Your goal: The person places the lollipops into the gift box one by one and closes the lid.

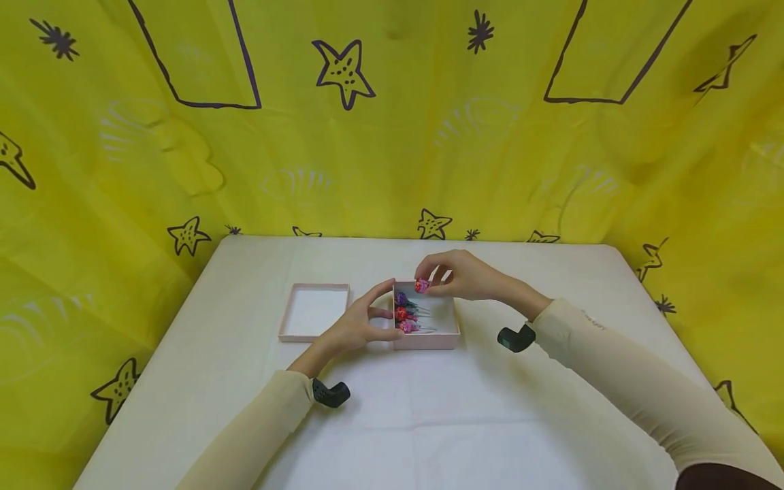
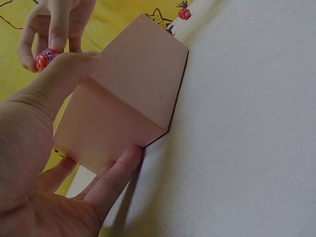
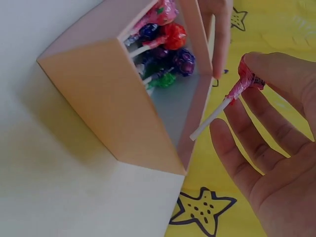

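Observation:
A lollipop in a pink and red wrapper, its white stick pointing down toward the box, is pinched between thumb and fingers of my right hand. That hand is above the far right part of an open pale pink box. Inside the box, several wrapped lollipops in red, pink, purple and green lie with their heads toward the left wall. My left hand grips the box from its left side, thumb and fingers spread along it; the left wrist view shows its fingers against the outer wall.
A shallow pink-rimmed box lid lies on the white-covered table, left of the box. Behind the table hangs a yellow curtain printed with stars. A small red thing shows past the box in the left wrist view.

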A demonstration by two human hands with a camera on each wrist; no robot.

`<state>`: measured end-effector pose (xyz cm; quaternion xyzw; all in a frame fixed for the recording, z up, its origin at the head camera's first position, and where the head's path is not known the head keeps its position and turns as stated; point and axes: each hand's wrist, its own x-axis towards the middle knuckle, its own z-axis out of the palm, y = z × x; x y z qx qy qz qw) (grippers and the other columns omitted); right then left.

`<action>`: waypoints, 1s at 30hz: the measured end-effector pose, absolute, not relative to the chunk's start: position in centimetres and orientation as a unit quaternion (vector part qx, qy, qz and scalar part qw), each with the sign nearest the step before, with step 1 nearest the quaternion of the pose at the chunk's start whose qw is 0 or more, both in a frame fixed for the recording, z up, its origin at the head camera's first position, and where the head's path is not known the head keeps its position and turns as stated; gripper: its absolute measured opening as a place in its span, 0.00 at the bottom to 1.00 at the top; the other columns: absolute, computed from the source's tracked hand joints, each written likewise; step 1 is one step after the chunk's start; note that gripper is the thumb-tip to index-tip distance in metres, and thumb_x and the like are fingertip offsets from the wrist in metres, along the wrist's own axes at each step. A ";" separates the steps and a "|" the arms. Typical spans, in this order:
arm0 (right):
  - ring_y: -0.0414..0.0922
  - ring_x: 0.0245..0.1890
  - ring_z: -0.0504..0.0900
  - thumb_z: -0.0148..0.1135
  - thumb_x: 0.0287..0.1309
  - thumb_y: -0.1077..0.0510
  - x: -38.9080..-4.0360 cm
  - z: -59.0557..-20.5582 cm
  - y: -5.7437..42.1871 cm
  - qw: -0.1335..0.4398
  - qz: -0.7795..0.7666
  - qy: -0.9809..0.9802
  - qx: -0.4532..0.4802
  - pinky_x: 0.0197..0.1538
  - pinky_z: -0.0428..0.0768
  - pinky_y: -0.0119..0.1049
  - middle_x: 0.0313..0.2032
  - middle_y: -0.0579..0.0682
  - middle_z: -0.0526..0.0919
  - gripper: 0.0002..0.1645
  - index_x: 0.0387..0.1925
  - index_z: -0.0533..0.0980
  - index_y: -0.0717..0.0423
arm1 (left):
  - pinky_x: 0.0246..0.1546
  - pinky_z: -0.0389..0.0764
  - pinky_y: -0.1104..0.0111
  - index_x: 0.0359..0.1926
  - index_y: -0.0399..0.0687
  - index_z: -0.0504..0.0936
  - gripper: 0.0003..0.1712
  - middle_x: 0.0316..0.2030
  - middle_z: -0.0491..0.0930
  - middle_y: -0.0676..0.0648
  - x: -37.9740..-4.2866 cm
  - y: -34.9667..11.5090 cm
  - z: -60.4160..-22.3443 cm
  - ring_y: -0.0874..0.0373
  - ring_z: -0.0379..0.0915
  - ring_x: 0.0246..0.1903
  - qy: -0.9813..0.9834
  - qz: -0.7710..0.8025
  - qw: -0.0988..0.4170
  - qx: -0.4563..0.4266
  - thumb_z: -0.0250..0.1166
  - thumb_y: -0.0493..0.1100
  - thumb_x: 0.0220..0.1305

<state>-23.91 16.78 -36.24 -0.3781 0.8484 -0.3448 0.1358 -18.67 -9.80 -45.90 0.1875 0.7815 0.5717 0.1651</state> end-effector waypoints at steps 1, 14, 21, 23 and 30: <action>0.45 0.43 0.85 0.72 0.62 0.62 -23.9 -36.4 16.7 0.139 -0.347 0.847 -0.378 0.49 0.84 0.42 0.46 0.44 0.86 0.13 0.48 0.84 0.49 | 0.54 0.81 0.52 0.82 0.57 0.52 0.59 0.79 0.55 0.50 -18.7 -9.8 -45.9 0.44 0.77 0.60 0.781 0.572 0.165 0.189 0.79 0.42 0.58; 0.44 0.40 0.83 0.72 0.61 0.64 -23.4 -38.8 15.4 0.152 -0.323 0.851 -0.385 0.47 0.83 0.39 0.44 0.46 0.87 0.14 0.49 0.84 0.56 | 0.53 0.82 0.53 0.82 0.58 0.51 0.60 0.79 0.54 0.50 -18.8 -9.8 -46.0 0.45 0.77 0.60 0.782 0.569 0.165 0.193 0.79 0.43 0.58; 0.43 0.40 0.83 0.71 0.62 0.64 -23.1 -39.7 14.7 0.161 -0.285 0.867 -0.376 0.47 0.82 0.36 0.44 0.46 0.87 0.13 0.49 0.84 0.54 | 0.51 0.83 0.55 0.82 0.57 0.51 0.60 0.79 0.54 0.49 -18.8 -9.9 -46.0 0.45 0.77 0.60 0.784 0.566 0.164 0.196 0.79 0.42 0.57; 0.43 0.40 0.83 0.71 0.63 0.64 -23.1 -39.8 14.6 0.164 -0.274 0.872 -0.372 0.47 0.82 0.37 0.43 0.46 0.87 0.13 0.49 0.84 0.54 | 0.50 0.83 0.55 0.82 0.56 0.51 0.60 0.79 0.54 0.49 -18.8 -9.9 -46.0 0.45 0.77 0.60 0.783 0.567 0.163 0.196 0.79 0.41 0.57; 0.45 0.39 0.83 0.70 0.63 0.65 -22.9 -39.6 14.1 0.165 -0.249 0.879 -0.372 0.47 0.83 0.37 0.39 0.48 0.87 0.11 0.47 0.84 0.57 | 0.49 0.83 0.56 0.82 0.57 0.51 0.60 0.79 0.54 0.50 -18.9 -9.9 -46.1 0.44 0.77 0.60 0.782 0.568 0.164 0.197 0.79 0.43 0.57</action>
